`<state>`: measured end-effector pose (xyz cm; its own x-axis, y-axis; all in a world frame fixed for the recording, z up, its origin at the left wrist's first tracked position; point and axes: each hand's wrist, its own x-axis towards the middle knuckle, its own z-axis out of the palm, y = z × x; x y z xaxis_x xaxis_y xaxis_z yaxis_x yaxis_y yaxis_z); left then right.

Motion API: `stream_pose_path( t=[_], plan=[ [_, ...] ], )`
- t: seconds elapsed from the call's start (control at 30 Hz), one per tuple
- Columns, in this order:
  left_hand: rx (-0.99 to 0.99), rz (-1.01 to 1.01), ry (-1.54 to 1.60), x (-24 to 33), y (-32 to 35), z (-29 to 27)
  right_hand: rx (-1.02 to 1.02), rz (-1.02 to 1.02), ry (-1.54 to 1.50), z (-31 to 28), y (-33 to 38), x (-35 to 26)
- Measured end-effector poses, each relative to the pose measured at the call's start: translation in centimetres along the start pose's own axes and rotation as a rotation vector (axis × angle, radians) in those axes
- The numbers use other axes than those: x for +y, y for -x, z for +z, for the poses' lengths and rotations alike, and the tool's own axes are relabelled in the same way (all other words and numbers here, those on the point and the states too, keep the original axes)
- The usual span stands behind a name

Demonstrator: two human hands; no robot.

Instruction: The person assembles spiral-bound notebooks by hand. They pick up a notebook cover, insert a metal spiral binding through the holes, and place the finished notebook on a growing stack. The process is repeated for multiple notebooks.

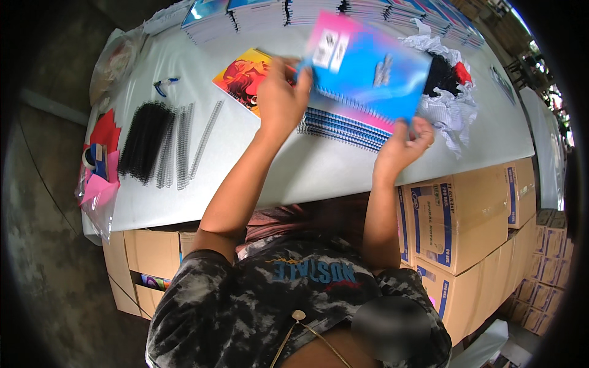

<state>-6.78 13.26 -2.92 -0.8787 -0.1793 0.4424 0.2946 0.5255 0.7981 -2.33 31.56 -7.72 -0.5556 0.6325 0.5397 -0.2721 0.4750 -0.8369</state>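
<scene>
Blue notebook (368,70): motion-blurred; your cover print is unreadable. Left hand (281,98): hides part of the orange-covered notebook (240,76) beneath it; its fingertips sit behind the blue cover. Stacked notebooks (319,11) at the table's far edge: cut off by the frame's top. Cardboard boxes (466,214): partly hidden under the table (307,165).

blue-pink notebook (368,70), black wire spirals (144,141), white table (307,168)

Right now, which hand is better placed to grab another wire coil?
Left, probably. The left hand grips the blue notebook's left edge, on the side where the wire coils lie. The right hand holds the far corner.
</scene>
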Motion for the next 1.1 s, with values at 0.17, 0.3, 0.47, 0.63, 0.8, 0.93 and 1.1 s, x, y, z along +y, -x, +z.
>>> stream_pose_path(
  t=[0.17, 0.3, 0.47, 0.63, 0.8, 0.93, 1.1],
  plan=[
    [0.147, 0.285, -0.421, -4.6, 2.3, 0.1, 0.057, -0.016, -0.024, -0.6, 2.1, 2.9],
    [0.296, 0.320, -0.550, -10.3, -1.7, -8.4, -0.121, -0.275, -0.005, -2.6, 5.8, 1.6],
    [0.118, -0.293, -0.955, -23.6, -7.2, -24.3, -0.541, -0.259, 0.099, -2.9, 12.0, 1.8],
    [-0.031, -0.469, -1.247, -36.3, -9.8, -39.1, -0.421, -0.386, 0.196, -1.2, 12.0, 3.0],
    [-0.015, -0.484, -1.247, -42.4, -13.0, -41.0, -0.510, -0.398, 0.342, -1.6, 11.9, 2.8],
    [-0.006, -0.396, -1.395, -45.5, -14.3, -43.3, -0.586, -0.355, 0.386, -2.0, 11.6, 2.8],
    [0.107, -0.557, -1.357, -45.6, -17.2, -45.0, -0.680, -0.306, 0.453, -1.7, 10.0, 1.9]
  ],
)
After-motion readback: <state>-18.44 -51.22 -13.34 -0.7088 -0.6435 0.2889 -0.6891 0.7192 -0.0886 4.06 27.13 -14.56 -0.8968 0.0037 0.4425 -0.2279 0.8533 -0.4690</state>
